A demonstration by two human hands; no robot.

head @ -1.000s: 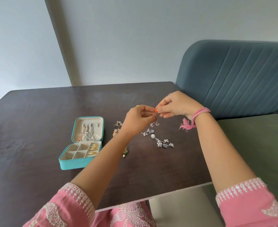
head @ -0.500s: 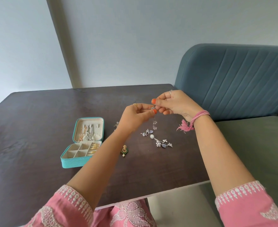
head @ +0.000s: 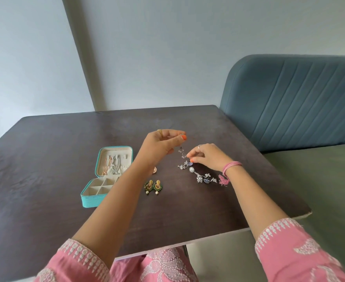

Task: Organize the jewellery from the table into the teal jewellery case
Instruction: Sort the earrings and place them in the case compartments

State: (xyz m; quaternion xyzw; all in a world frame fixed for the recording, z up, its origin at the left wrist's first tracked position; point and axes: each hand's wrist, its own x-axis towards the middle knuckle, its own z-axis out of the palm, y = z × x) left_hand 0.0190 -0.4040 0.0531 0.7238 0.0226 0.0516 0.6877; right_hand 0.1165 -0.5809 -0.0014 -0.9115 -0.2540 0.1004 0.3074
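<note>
Two fingertips of my left hand (head: 161, 146), thumb and forefinger, pinch the top of a small silver dangling earring (head: 181, 151); it hangs free above the table (head: 45, 151). Other left fingers curled loosely, gold ring on one. My right hand (head: 207, 156) is low, just right of that hanging earring, thumb and forefinger narrowed together at a silver earring with a blue stone (head: 185, 165) lying on the table; I cannot tell if they grip it or only touch it. Pink thread band (head: 231, 166) on the right wrist, tassel hanging.

Landmark: teal jewellery case (head: 106, 176), open, on the table, partly behind my left forearm. Chains (head: 112, 166) lie in its lid half; tray half has divided compartments. Right of the case, past the forearm: a pair of green-and-gold earrings (head: 152, 186) with pearl drops, side by side. Farther right of the case: a loose row of silver floral pieces (head: 203, 177), near my right wrist. Well right of the case, beyond the table edge: blue ribbed sofa back (head: 293, 102).
</note>
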